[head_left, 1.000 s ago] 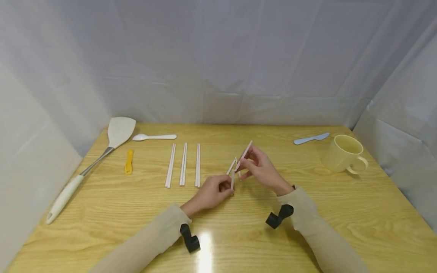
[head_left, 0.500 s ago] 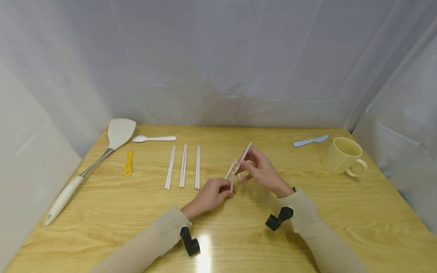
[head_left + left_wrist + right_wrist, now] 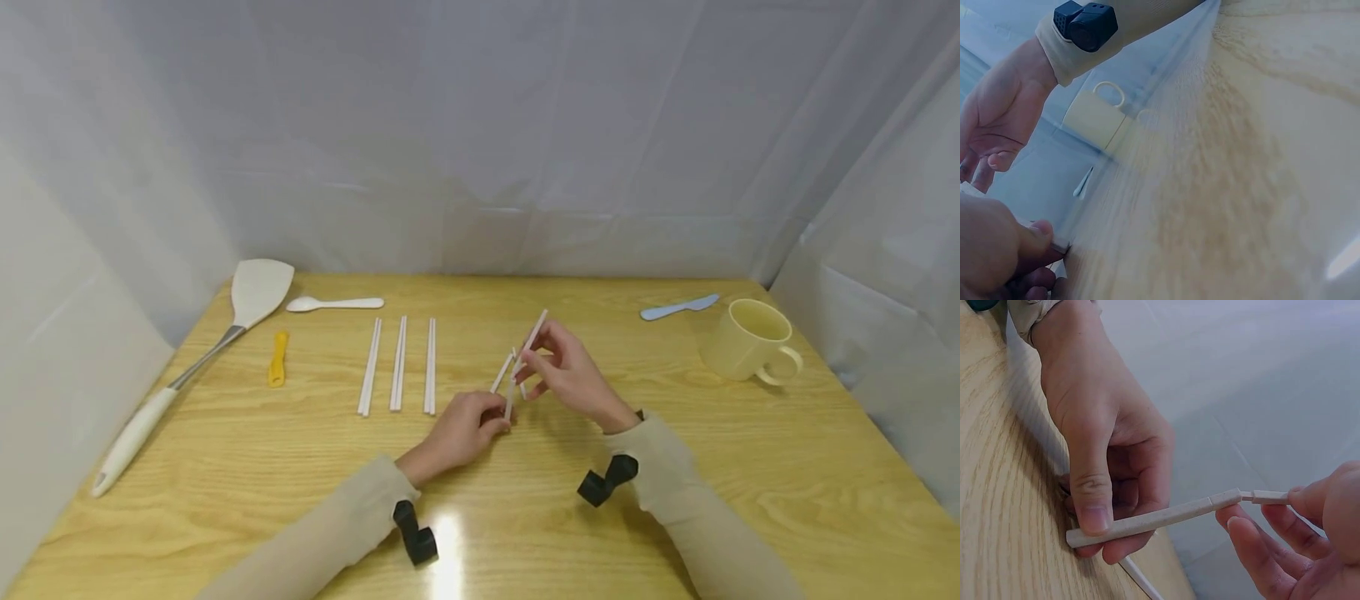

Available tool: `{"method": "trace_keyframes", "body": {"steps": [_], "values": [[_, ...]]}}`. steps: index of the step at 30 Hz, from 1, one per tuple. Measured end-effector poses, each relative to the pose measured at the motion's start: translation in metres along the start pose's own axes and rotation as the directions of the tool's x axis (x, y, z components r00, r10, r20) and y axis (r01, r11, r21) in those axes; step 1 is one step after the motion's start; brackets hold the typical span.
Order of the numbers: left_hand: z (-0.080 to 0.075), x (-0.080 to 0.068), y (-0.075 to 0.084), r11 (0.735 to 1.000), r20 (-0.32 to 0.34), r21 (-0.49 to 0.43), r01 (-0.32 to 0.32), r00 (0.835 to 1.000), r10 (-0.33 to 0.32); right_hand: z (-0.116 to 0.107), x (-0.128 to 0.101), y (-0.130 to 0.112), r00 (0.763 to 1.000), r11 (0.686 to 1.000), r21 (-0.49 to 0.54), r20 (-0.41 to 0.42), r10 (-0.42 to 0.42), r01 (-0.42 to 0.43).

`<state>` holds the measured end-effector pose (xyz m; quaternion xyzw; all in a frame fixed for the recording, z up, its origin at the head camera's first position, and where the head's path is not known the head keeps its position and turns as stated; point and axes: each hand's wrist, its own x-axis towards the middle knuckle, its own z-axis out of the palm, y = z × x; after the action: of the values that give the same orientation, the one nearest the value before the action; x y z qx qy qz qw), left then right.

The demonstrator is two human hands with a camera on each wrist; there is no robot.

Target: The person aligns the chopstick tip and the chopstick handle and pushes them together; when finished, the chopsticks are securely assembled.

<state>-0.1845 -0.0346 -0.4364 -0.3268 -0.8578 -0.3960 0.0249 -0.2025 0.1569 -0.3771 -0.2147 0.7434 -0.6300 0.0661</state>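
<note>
At table centre, left hand [image 3: 467, 429] pinches chopstick [image 3: 509, 398] lower end; right hand [image 3: 564, 375] at 2 o'clock grips another chopstick [image 3: 532, 335]. Both hands shifted slightly left since earlier frame; grips unchanged. Three chopstick pairs [image 3: 398, 363] lie at 10 o'clock.

Bare table [image 3: 675, 433] lies to the right of the hands, wide open all the way to the mug [image 3: 742, 342] and blue knife [image 3: 678, 307] at the far right. On the left, three pairs of chopsticks [image 3: 397, 364] lie in a row just beside the left hand [image 3: 461, 429]. Past them the yellow tool [image 3: 277, 360], spoon [image 3: 333, 304] and spatula [image 3: 187, 367] crowd the far left. The near edge is free either side of the sleeves.
</note>
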Motion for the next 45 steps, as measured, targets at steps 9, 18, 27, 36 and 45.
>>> {"method": "trace_keyframes", "body": {"steps": [9, 18, 27, 36, 45], "values": [[0.001, 0.000, -0.001, 0.999, -0.004, -0.043, -0.002, 1.000, 0.002, -0.003, 0.001, -0.001, 1.000, 0.996, -0.086, 0.003, -0.017, 0.017], [-0.003, 0.002, -0.002, 0.999, -0.008, -0.038, -0.027, 1.000, 0.026, -0.005, 0.004, -0.001, 0.997, 0.985, -0.159, 0.022, -0.067, 0.070], [-0.002, 0.001, -0.002, 0.999, 0.000, -0.021, -0.036, 0.999, 0.036, -0.001, 0.001, -0.004, 0.994, 0.964, -0.244, 0.018, -0.108, 0.109], [0.000, -0.001, -0.003, 0.999, -0.024, -0.002, -0.036, 0.999, 0.036, 0.004, 0.001, -0.002, 0.985, 0.943, -0.286, 0.014, -0.175, 0.171], [0.001, -0.001, -0.004, 1.000, -0.028, 0.003, -0.029, 0.999, 0.029, 0.011, 0.001, 0.002, 0.958, 0.896, -0.355, -0.001, -0.285, 0.266]]}}
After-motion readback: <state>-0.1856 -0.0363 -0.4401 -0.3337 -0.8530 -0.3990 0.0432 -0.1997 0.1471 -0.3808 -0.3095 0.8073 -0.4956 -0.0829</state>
